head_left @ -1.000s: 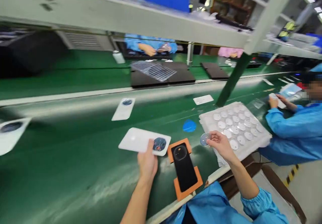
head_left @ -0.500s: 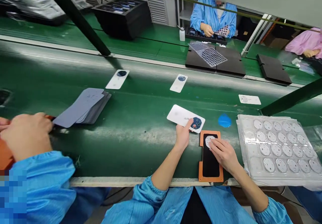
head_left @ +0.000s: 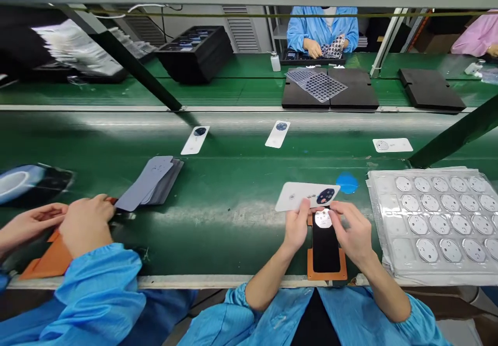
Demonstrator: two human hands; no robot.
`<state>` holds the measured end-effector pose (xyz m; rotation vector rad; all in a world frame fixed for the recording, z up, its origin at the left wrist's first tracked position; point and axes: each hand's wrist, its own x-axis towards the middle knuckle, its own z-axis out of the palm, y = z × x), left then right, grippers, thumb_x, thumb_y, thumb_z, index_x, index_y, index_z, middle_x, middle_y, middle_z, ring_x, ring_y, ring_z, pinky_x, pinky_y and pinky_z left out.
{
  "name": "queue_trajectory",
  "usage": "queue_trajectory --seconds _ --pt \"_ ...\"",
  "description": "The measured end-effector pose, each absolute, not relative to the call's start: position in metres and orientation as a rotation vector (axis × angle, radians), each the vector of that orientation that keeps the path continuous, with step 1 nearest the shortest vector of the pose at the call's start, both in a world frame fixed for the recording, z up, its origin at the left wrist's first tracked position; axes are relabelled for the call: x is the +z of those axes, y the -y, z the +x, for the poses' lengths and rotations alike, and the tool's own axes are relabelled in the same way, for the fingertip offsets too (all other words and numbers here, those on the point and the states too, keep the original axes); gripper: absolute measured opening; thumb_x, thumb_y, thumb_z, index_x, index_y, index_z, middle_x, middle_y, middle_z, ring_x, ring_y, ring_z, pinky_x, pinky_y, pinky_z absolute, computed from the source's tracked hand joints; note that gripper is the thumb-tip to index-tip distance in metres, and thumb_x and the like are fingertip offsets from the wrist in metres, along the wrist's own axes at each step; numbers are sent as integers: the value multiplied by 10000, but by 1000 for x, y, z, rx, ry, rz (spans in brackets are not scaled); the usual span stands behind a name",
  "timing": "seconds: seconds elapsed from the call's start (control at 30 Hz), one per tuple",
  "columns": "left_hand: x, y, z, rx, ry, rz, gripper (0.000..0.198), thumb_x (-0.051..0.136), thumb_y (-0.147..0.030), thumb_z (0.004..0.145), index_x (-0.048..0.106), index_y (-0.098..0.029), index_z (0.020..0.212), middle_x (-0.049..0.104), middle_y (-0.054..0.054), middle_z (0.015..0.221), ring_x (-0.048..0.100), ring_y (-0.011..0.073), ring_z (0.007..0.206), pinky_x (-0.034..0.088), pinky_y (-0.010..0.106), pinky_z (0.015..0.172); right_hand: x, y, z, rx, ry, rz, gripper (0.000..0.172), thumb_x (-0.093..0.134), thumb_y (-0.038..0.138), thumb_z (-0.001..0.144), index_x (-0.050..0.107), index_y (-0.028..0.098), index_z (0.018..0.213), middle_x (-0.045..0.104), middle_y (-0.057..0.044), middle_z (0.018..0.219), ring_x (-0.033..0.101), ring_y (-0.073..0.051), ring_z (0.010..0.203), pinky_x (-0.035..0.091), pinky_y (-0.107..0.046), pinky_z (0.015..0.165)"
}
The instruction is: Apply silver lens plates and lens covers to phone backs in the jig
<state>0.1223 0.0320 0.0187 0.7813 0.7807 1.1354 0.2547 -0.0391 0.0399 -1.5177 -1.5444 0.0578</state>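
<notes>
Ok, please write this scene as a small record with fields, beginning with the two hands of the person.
Left hand: holds a white panel with a dark round patch
Right hand: fingertips close to a white disc; grip on it unclear
Disc position: over the far end of a black piece
Under black piece: orange fixture
Right side: clear tray with rows of white discs
Left side: co-worker's hand near a grey stack
Farther back: three more white panels, lying apart

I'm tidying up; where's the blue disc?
In the head view, the blue disc lies right of centre, between the held white panel and the clear tray.
</notes>
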Motion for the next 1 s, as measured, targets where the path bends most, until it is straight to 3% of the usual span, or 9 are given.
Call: queue_trajectory --seconds 0.1,0.23,0.43,0.67,1.0 --pt "11 -14 136 1092 -742 859 585 678 -638 858 747 -98 1073 749 164 1103 731 281 1014 597 387 928 53 28 251 31 1342 -1564 99 602 243 963 690 208 935 724 -58 914 707 -187 857 579 -317 790" --pt "2 -7 140 1081 -706 964 571 628 -619 907 749 -114 1145 728 158 1184 701 293 1108 557 405 1016 56 25 250 66 1264 -1585 125 620 253 951 694 207 860 714 -42 872 699 -170 813 571 -300 752" --pt "3 -8 134 1092 -696 1244 524 491 -547 1007 714 -136 1243 707 150 1236 677 282 1155 530 410 1053 53 28 250 122 1232 -1578 155 565 221 956 711 212 904 732 -56 933 709 -177 856 579 -311 785" --pt "14 -8 129 1140 -679 1573 459 460 -469 1037 624 -215 1381 621 126 1386 599 282 1277 458 463 1133 53 24 247 134 1242 -1568 159 557 217 952 715 204 957 740 -73 982 714 -179 884 592 -311 787" --pt "19 -8 131 1180 -602 1679 455 426 -406 1057 555 -213 1448 562 124 1455 533 267 1349 435 449 1151 55 24 247 96 1252 -1574 171 533 188 941 702 199 923 750 -58 938 711 -162 835 581 -283 752"
